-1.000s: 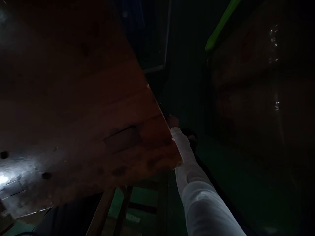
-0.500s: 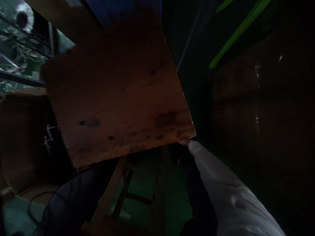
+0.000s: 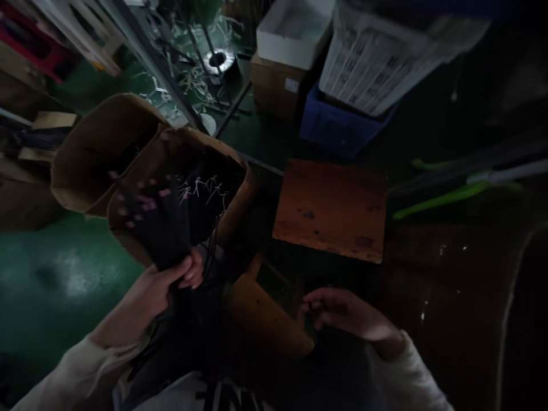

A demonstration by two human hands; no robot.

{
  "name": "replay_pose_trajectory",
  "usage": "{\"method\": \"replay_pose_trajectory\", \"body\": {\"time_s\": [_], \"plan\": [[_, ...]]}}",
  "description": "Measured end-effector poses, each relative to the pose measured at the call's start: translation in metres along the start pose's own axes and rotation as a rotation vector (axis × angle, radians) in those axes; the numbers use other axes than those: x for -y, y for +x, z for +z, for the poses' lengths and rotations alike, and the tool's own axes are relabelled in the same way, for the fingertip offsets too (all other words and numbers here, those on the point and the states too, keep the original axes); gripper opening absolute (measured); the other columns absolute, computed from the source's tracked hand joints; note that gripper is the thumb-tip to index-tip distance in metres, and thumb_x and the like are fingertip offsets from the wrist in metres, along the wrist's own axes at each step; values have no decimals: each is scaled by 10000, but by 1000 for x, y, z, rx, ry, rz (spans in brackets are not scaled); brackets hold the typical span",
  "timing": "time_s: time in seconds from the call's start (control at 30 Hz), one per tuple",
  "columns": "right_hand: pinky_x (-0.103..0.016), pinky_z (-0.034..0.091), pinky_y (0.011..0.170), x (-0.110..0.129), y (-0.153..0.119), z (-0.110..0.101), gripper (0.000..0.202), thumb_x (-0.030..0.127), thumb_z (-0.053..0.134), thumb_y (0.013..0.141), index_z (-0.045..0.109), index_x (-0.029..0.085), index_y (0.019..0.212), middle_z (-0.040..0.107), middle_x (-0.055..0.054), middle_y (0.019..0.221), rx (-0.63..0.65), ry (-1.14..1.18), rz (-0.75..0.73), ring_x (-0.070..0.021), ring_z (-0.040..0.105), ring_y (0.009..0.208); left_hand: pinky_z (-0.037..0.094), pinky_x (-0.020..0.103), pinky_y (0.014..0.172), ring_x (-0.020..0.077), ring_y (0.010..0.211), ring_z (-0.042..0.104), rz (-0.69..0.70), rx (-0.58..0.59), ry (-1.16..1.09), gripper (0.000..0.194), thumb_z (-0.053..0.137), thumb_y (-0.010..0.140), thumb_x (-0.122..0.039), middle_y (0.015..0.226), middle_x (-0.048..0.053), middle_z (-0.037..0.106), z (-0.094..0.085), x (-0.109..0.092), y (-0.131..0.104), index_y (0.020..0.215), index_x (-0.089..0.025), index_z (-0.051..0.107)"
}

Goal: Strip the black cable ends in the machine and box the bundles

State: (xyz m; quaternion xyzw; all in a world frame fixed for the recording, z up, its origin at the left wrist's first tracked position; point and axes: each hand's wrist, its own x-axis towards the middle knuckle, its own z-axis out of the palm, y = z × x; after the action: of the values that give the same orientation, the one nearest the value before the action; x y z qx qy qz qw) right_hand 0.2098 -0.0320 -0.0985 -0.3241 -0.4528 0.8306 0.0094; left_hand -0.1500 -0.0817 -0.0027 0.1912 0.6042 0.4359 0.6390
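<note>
My left hand [image 3: 158,294] is closed around a bundle of black cables [image 3: 165,222] with pinkish ends, which fan out up and to the left. Behind the bundle stands an open cardboard box [image 3: 240,197] holding dark contents tied with white twists. My right hand [image 3: 340,311] hangs in the air with its fingers loosely curled and apart, and nothing shows in it. Just left of that hand is a wooden stool [image 3: 268,314]. Beyond it lies a reddish-brown wooden board [image 3: 331,208] with dark stains.
A second cardboard box [image 3: 103,145] adjoins the first on the left. A blue crate [image 3: 329,125] and a white foam box [image 3: 295,34] stand at the back. Green-ended bars [image 3: 445,202] reach in from the right. A metal frame [image 3: 171,80] crosses the upper left.
The view has drawn back from the wooden board, which looked close and large before. Both hands and the black cable bundle now show; earlier my right hand was at the board's near corner.
</note>
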Motion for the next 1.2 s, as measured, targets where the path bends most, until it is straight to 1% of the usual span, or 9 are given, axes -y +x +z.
{"method": "replay_pose_trajectory", "body": {"time_s": [0.13, 0.2, 0.37, 0.57, 0.67, 0.77, 0.9, 1.07, 1.2], "plan": [[-250, 473, 542, 63, 50, 69, 214, 402, 651, 758, 653, 194, 804, 694, -42, 735, -230, -56, -101, -138, 627, 580, 342, 232, 535, 49, 502, 381, -16, 72, -30, 213, 638, 765, -335, 693, -1, 532, 0, 0, 7, 840, -138, 608], [-215, 408, 438, 90, 74, 98, 234, 420, 634, 768, 631, 190, 728, 652, -12, 600, -343, 17, -180, -102, 554, 448, 324, 231, 528, 69, 515, 403, -4, 87, -2, 272, 634, 762, -368, 633, 3, 513, 4, 0, 13, 882, -123, 630], [-178, 227, 330, 142, 114, 141, 236, 415, 596, 801, 592, 194, 719, 591, 31, 534, -490, 194, -410, -36, 351, 329, 285, 230, 519, 82, 513, 389, 89, 153, 9, 374, 619, 759, -436, 541, -16, 446, 3, 0, 12, 919, -98, 641], [-178, 295, 349, 167, 133, 159, 234, 405, 583, 804, 586, 175, 763, 643, 6, 611, -448, 232, -463, -44, 402, 361, 276, 230, 510, 74, 506, 363, 169, 175, -36, 346, 639, 737, -458, 553, -20, 440, -2, 6, 0, 737, -116, 582], [-184, 367, 370, 175, 124, 158, 301, 408, 487, 845, 588, 173, 1004, 695, -81, 928, -328, 184, -449, -104, 591, 532, 279, 228, 510, 73, 505, 370, 212, 136, -22, 340, 640, 739, -450, 551, -19, 455, -8, -1, -6, 699, -118, 576], [-204, 489, 507, 183, 105, 153, 398, 327, 522, 829, 497, 202, 1205, 601, -116, 1200, -298, -3, -474, -174, 669, 841, 328, 228, 546, 84, 539, 434, 276, 93, -27, 305, 616, 768, -422, 617, 10, 546, -19, -14, -12, 743, -119, 605], [-263, 545, 698, 197, 83, 151, 410, 279, 574, 816, 492, 224, 1214, 577, -111, 1237, -388, -308, -469, -186, 648, 970, 402, 235, 596, 110, 617, 526, 258, 85, -171, 264, 624, 770, -378, 780, 57, 635, -36, -26, -15, 821, -119, 615], [-260, 547, 637, 221, 72, 165, 287, 379, 541, 844, 596, 187, 1049, 687, -89, 980, -551, -357, -564, -174, 687, 793, 483, 285, 720, 173, 751, 616, 188, 157, -465, 224, 673, 740, -306, 710, 45, 620, -50, -22, -13, 825, -115, 594], [-190, 411, 427, 228, 87, 181, 352, 447, 489, 857, 648, 173, 1009, 612, 4, 570, -639, -538, -570, -100, 560, 451, 497, 265, 619, 141, 636, 605, 158, 140, -568, 204, 673, 738, -256, 741, 54, 641, -57, -15, -11, 853, -111, 588]]}}
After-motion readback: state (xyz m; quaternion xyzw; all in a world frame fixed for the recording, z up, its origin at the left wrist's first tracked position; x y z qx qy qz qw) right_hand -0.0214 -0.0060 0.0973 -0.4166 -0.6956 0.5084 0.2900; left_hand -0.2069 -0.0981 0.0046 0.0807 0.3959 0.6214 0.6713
